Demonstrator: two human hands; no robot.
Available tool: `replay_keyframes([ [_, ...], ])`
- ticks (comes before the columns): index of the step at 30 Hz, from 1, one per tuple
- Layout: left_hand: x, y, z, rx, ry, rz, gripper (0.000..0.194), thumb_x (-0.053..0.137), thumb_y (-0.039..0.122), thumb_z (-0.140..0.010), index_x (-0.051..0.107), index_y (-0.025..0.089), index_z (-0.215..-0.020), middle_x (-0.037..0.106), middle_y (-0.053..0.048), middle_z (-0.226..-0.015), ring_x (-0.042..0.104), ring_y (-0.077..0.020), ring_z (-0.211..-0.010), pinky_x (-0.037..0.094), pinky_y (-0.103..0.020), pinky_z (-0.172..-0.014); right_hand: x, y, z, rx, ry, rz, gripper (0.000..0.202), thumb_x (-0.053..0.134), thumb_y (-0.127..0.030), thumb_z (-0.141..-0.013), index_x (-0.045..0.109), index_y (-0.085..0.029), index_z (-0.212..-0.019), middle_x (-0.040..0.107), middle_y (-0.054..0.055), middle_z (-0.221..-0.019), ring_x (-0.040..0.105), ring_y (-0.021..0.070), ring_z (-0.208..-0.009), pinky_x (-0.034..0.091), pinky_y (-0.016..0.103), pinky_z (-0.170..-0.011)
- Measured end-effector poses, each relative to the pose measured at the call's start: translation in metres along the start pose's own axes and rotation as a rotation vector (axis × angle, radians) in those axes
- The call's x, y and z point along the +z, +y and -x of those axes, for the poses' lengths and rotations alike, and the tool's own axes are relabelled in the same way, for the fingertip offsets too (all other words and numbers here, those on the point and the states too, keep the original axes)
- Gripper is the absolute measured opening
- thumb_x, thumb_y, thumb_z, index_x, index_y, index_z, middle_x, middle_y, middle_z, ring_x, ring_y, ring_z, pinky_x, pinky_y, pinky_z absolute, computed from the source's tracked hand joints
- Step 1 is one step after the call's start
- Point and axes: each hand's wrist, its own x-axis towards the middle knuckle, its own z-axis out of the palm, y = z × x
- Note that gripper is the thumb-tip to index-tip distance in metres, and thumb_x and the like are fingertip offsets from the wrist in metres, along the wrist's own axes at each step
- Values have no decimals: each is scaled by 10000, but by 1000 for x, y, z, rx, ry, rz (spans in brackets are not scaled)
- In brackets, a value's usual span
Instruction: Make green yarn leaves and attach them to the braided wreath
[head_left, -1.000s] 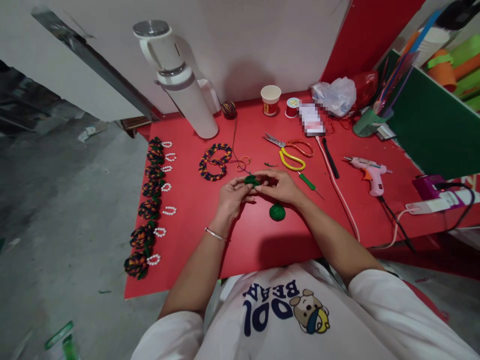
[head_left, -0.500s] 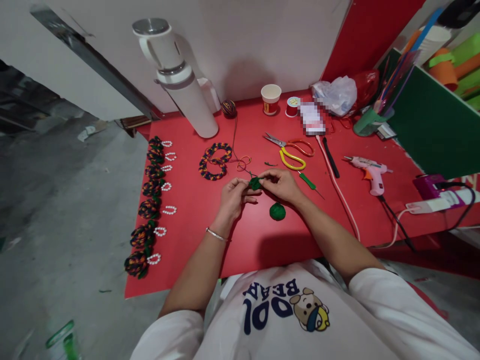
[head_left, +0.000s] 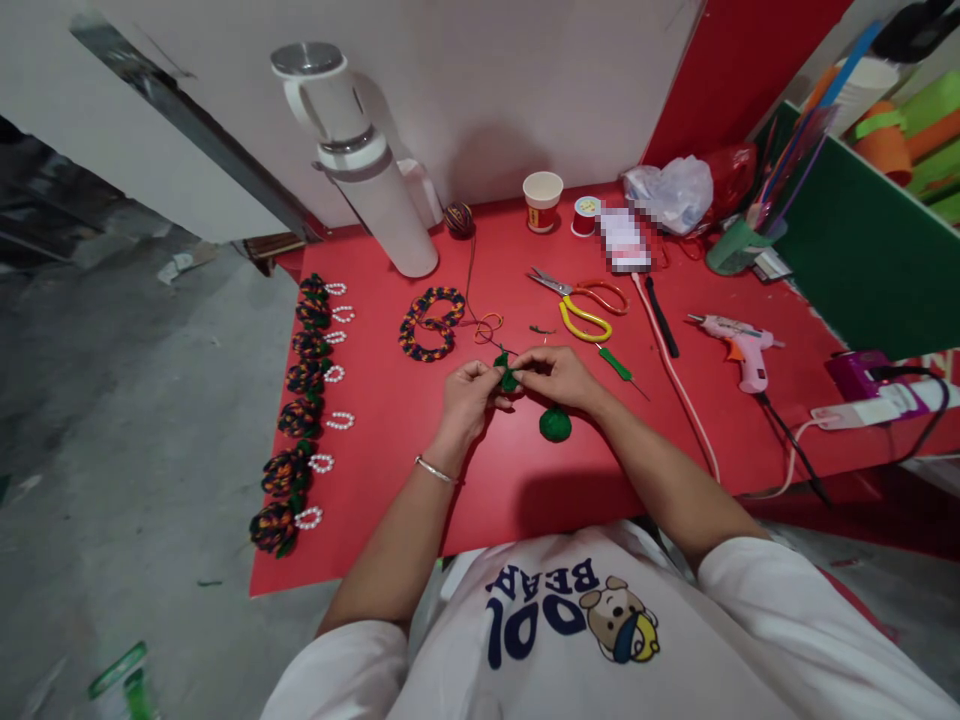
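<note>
A small green knitted piece is pinched between my two hands above the red table. My left hand grips its left side with thumb and fingers, and my right hand pinches its right side. Just below my right hand lies a green yarn ball. Dark multicoloured yarn runs from a yarn ball at the back toward a small loose loop near my fingers. Left of that lies a coiled orange-and-navy braided strip. A green-handled hook rests right of my right hand.
Scissors with red and yellow handles lie behind my hands. Several yarn flowers with bead loops line the left edge of the table. A glue gun is at right; a tall white flask and paper cup stand behind.
My right hand has shifted slightly left and down over the green piece, and its fingers now cover more of it. The piece has turned a little in my hands.
</note>
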Motion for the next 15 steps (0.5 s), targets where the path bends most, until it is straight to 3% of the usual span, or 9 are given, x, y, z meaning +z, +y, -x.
replay_keyframes([
  [6,-1,1,-2,13,-23,-3,567,831,301,-677,508,208,-1134,692,38,-668,751,-225,-558,564,-245,-419,-2,3,-4,-77,163,142,169,669,-220,-831,798,-170,-928,768,23,-771,654,127,-642,506,246,-630],
  [10,-2,2,-2,-24,-112,-25,460,817,376,-736,574,167,-1066,736,-40,-801,775,-215,-652,592,-252,-458,-1,6,-3,-175,156,247,173,672,-201,-842,818,-185,-934,778,21,-784,645,123,-642,496,245,-646],
  [15,-5,-3,-2,28,-187,-103,477,896,412,-657,629,153,-956,703,-21,-724,722,-184,-597,584,-268,-468,-2,8,-2,-232,115,301,182,668,-259,-914,824,-187,-973,791,39,-847,684,142,-715,508,260,-702],
])
